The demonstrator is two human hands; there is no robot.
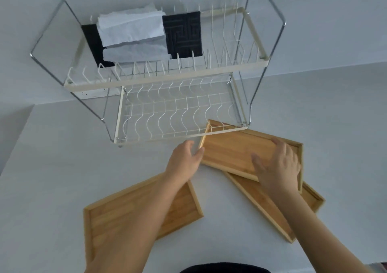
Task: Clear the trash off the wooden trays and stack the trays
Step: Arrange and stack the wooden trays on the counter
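Three wooden trays lie on the white table. The far tray (232, 151) sits at the centre right, its far corner under the dish rack's lower shelf. My left hand (184, 159) grips its left end, thumb on the rim. My right hand (278, 166) lies over its right side, fingers spread on the wood. This tray rests partly on a second tray (270, 208) that runs diagonally beneath it at the right. A third tray (117, 220) lies at the near left, partly hidden by my left forearm. No trash shows on the trays.
A two-tier white wire dish rack (167, 118) with chrome legs stands at the back of the table (52, 168). Its top shelf holds white paper towels (132, 30) on a dark cloth (182, 34). A wall socket strip (94, 94) sits behind the rack.
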